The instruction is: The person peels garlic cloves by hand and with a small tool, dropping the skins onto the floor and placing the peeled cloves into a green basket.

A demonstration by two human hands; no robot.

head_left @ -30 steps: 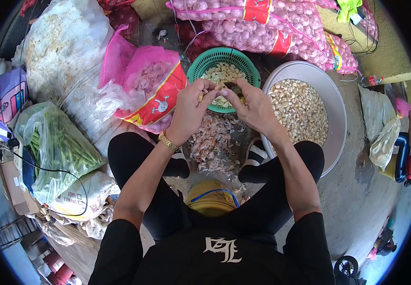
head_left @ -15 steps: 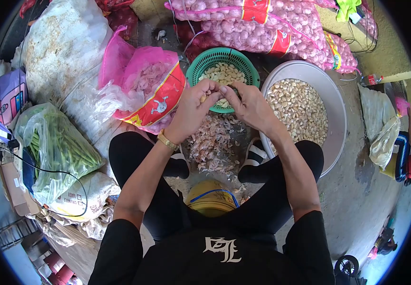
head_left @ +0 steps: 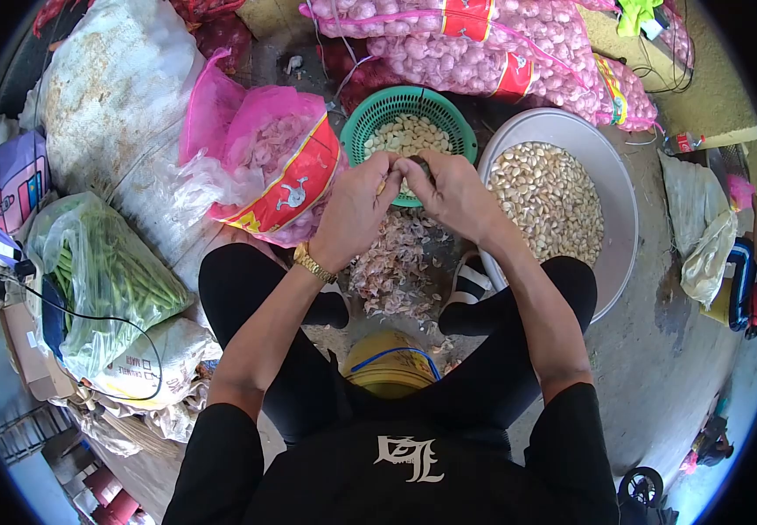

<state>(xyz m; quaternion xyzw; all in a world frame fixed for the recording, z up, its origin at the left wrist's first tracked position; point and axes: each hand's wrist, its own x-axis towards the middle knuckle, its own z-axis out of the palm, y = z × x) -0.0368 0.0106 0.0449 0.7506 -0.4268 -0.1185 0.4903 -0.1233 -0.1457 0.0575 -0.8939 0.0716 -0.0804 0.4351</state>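
My left hand (head_left: 360,206) is closed, with a pale garlic clove (head_left: 381,187) partly showing between its fingers. Its fingertips meet those of my right hand (head_left: 461,203), which is closed too, thumb bent inward. Something small and dark shows by the right fingers, too hidden to name. Both hands are above the near side of a green plastic basket (head_left: 361,122) that holds peeled garlic cloves (head_left: 409,136). Below them, a pile of dry garlic skins (head_left: 396,271) lies on the floor between my feet.
To the right stands a wide pale basin (head_left: 620,210) of unpeeled cloves (head_left: 549,201). A pink net bag (head_left: 221,122) of skins is at left. Net sacks of garlic (head_left: 518,52) lie behind. A bag of green beans (head_left: 116,271) and a yellow bucket (head_left: 387,354) are nearer.
The hands stay together at nearly the same spot. My left wrist has turned, showing more of its gold watch, and the right fingers have shifted, baring a dark spot beside them.
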